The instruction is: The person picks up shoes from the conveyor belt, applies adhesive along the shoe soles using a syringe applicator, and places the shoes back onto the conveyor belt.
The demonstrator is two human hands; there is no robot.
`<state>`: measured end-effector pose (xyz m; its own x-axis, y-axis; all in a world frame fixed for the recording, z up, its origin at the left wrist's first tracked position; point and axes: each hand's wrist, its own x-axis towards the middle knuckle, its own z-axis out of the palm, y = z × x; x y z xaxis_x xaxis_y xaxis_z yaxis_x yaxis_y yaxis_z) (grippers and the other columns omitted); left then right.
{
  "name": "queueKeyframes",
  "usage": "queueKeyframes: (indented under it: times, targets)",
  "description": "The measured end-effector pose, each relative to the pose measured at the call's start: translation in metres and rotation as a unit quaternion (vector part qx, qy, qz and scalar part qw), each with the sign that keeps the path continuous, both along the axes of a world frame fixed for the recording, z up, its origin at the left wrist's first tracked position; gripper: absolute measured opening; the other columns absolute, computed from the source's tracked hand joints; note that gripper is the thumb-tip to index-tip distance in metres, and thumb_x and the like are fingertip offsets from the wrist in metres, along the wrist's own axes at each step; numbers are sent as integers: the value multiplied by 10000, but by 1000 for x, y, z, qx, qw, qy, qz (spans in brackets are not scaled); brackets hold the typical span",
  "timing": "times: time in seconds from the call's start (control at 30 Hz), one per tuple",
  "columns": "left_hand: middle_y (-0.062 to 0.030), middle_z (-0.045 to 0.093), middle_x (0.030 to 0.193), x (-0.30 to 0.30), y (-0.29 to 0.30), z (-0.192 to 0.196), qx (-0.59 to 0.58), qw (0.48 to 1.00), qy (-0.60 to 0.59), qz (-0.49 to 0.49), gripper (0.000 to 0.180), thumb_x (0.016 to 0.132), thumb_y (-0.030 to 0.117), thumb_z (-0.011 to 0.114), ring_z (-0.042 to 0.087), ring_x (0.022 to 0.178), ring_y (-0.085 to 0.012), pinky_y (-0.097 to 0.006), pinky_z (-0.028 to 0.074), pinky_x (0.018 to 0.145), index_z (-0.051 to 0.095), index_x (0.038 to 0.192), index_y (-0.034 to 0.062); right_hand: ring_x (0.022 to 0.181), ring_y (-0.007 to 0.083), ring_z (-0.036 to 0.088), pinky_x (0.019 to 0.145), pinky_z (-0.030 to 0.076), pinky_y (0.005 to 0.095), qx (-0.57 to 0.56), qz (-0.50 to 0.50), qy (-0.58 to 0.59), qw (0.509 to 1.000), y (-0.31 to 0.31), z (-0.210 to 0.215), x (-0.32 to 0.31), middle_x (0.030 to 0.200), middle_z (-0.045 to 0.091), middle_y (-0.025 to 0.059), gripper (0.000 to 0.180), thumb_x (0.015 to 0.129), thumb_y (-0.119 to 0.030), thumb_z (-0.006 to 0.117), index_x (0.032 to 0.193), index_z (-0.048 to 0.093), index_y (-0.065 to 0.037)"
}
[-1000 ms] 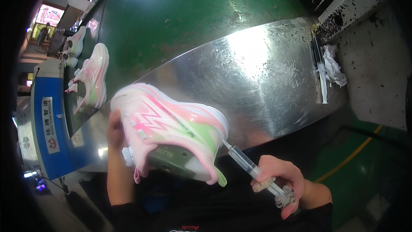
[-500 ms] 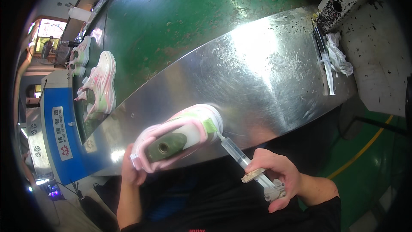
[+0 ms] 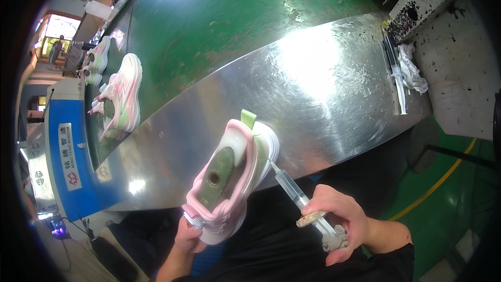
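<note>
A pink and white sneaker (image 3: 249,164) with a green heel tab (image 3: 248,118) is tilted over the table's near edge. Its toe end points toward me, and a green insole with a dark round hole shows inside. My left hand (image 3: 189,237) grips it by the front, near the tongue; some fingers are hidden beneath. In my right hand (image 3: 342,219) is a clear syringe (image 3: 290,187), its flange and plunger end wrapped in worn tape. The thin tip is at the sole edge by the heel; I cannot tell whether it touches.
The metal tabletop (image 3: 235,94) borders a green belt surface (image 3: 224,26). Another sneaker (image 3: 125,94) stands at the left, with more shoes (image 3: 98,55) behind. A second syringe (image 3: 398,81) and crumpled white cloth (image 3: 412,70) lie far right beside a stained panel (image 3: 449,52).
My left hand has turned the sneaker so its heel points farther away and its side faces the syringe. My right hand moved only slightly, and the tip went from the heel tab to the sole edge.
</note>
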<state>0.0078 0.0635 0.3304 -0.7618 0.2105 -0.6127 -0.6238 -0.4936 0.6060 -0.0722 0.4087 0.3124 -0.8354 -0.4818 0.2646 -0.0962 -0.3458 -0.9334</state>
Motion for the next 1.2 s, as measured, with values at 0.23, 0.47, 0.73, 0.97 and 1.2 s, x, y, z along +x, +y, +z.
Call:
queueKeyframes:
  times: [0.23, 0.47, 0.73, 0.97, 1.2]
  targets:
    - [-215, 438, 1323, -2, 40, 3, 62, 998, -4, 33, 851, 689, 62, 693, 482, 1196, -320, -441, 394, 1013, 218, 1387, -45, 719, 189, 450, 667, 368, 295, 36, 9, 11, 999, -5, 19, 0, 1015, 610, 55, 743, 608, -426, 812, 1170, 538, -24]
    - [-180, 475, 1291, -6, 52, -4, 164, 986, -18, 4, 774, 697, -17, 661, 490, 1190, -284, -414, 400, 1001, 266, 1362, -52, 774, 182, 472, 686, 364, 292, 56, 39, 9, 998, -7, 32, 2, 970, 607, 95, 812, 593, -493, 809, 1151, 545, 36]
    - [-149, 388, 1371, -28, 78, -10, 314, 942, -90, -79, 786, 726, -70, 586, 391, 1275, -295, -430, 318, 1054, 213, 1411, 29, 777, 195, 462, 721, 380, 308, 123, 88, -32, 988, 13, 72, 7, 980, 625, 131, 847, 590, -549, 771, 1114, 542, 77]
    - [-118, 446, 1336, -40, 109, -29, 365, 911, -119, -150, 627, 775, -39, 577, 407, 1262, -274, -428, 306, 1060, 346, 1351, 51, 734, 194, 463, 674, 361, 319, 121, 51, -36, 991, 39, 100, 24, 954, 647, 112, 843, 620, -580, 747, 1116, 531, 67]
    - [-163, 486, 1276, -62, 134, -31, 376, 897, -90, -213, 553, 807, 3, 605, 461, 1209, -316, -450, 378, 1021, 395, 1317, 45, 706, 190, 474, 656, 356, 320, 152, 24, -35, 987, 61, 117, 43, 926, 659, 95, 832, 630, -588, 740, 1124, 548, 53]
